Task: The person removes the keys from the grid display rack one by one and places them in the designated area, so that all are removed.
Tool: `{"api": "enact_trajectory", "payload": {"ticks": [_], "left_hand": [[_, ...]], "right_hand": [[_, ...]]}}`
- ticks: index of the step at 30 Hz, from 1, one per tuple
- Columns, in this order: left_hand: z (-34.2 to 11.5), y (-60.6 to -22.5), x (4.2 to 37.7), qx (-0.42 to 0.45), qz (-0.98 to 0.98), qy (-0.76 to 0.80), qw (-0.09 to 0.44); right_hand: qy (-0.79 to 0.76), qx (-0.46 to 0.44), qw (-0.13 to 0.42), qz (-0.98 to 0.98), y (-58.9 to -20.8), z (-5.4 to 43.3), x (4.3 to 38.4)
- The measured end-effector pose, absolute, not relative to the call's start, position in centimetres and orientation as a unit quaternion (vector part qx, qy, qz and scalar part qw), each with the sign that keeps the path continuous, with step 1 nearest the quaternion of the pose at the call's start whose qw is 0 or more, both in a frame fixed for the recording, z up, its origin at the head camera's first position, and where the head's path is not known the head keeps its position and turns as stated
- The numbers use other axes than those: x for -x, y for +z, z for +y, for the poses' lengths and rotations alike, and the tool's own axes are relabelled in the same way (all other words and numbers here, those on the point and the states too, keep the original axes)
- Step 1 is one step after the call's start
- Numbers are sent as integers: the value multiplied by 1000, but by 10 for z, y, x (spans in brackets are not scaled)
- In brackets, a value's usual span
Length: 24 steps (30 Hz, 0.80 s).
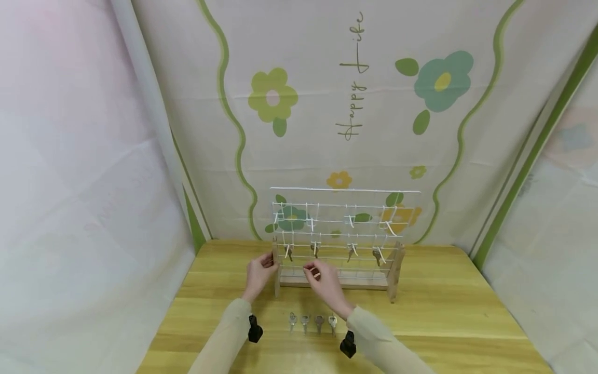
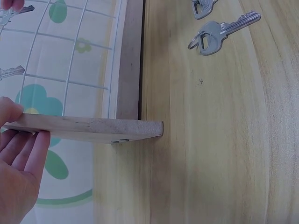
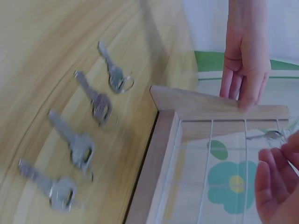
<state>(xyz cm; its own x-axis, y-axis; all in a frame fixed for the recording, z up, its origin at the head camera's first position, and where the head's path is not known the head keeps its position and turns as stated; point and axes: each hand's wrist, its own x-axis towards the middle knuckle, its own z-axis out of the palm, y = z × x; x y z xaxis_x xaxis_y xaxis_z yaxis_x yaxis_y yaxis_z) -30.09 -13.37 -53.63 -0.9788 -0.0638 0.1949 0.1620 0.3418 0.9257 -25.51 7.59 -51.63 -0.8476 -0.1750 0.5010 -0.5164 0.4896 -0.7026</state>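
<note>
A white wire-grid display rack with wooden ends stands on the table. My left hand grips its left wooden side post, thumb on one face and fingers on the other. In front of the grid, my right hand has loosely bent fingers near the left hanging keys; I see nothing held in it. A left key, a second key, a third key and a right key hang from the lower hooks. The right wrist view shows one hanging key just beyond the right fingertips.
Several loose keys lie in a row on the wooden table before the rack, among them a ringed key and a darker key. White upper hooks carry no keys. Patterned cloth hangs behind and at both sides.
</note>
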Motion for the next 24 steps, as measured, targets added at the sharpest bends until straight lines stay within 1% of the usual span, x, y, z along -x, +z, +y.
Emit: {"api": "enact_trajectory", "payload": {"ticks": [4,12,20,24], "left_hand": [[-133,-540,301,27,-812,-574,100],[-134,-544,303,25,-799,-592,103],[-132,-544,303,24,-806,-581,109],[-131,-542,304,31,-804,-582,116]], "right_hand": [[491,-191,201,-826,-521,61,263],[530,-145,215,-807,-520,39,273],[534,-143,235,-800,-517,27,282],[526,-142,235,-805,-515,26,287]]}}
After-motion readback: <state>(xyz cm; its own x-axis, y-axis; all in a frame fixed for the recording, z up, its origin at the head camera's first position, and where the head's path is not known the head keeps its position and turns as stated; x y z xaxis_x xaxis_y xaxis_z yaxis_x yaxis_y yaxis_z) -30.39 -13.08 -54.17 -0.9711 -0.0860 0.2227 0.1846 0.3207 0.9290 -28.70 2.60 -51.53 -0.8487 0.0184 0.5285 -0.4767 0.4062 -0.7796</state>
